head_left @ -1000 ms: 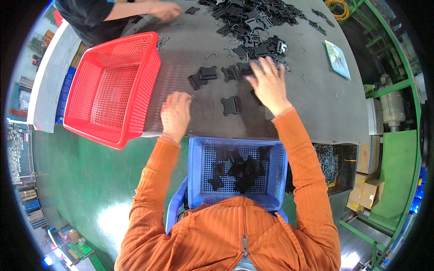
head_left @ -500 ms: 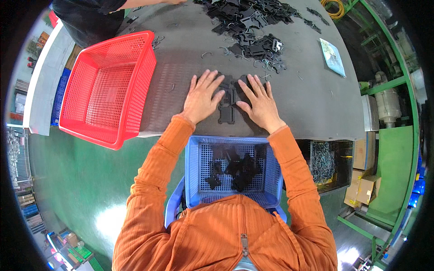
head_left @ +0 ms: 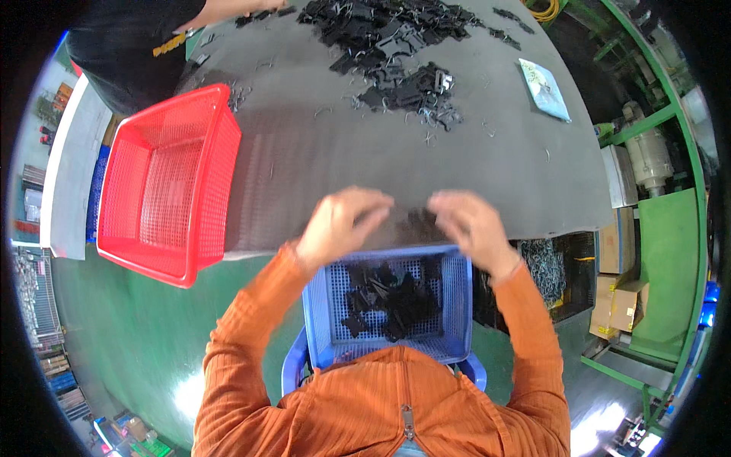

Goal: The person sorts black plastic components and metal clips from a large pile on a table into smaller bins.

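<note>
Here, blurred black pieces (head_left: 416,222) lie beside the right hand (head_left: 474,222) near the table's edge (head_left: 263,252), pointing and long axis unreadable; left hand (head_left: 343,225) curved, thumb parted; right's grip can't be told.

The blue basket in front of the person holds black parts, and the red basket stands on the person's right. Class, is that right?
Not quite: the red basket stands on the person's left, as the head view shows. The blue basket in front does hold black parts.
</note>
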Available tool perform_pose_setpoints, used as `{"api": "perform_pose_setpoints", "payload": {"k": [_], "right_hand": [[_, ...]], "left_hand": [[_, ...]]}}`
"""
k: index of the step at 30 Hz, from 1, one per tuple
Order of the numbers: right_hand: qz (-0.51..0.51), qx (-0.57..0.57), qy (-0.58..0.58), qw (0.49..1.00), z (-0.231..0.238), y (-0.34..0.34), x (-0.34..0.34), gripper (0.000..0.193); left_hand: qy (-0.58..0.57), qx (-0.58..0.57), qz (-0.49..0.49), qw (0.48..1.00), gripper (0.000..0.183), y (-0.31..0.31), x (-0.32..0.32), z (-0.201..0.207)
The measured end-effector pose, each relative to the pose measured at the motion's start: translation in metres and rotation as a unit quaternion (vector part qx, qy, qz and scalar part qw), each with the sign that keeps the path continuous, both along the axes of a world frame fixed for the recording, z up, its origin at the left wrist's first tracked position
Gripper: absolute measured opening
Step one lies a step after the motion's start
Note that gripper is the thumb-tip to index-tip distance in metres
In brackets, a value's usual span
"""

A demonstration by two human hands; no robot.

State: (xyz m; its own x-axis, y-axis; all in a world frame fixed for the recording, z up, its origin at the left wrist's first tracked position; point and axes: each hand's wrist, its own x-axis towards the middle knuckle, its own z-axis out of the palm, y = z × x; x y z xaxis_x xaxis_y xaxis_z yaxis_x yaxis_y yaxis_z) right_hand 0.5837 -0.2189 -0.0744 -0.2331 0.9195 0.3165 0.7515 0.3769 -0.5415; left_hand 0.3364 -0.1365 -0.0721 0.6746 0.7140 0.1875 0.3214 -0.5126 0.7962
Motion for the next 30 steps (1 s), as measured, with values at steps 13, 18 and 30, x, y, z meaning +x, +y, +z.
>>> {"api": "perform_pose_setpoints", "payload": {"k": [13,18,30], "right_hand": [[-0.159,-0.006,0.046,0.986,-0.044,0.215,0.089,0.026],[-0.075,-0.039,0.085,0.993,-0.026,0.159,0.043,0.017],[-0.101,-0.15,0.316,0.931,0.023,0.14,0.043,0.017]], "left_hand": [[0.013,0.252,0.039,0.967,0.027,0.172,0.156,-0.052],[-0.093,0.225,0.054,0.968,0.01,0.128,0.088,-0.052],[-0.044,0.044,0.158,0.985,0.02,0.122,0.033,0.026]]}}
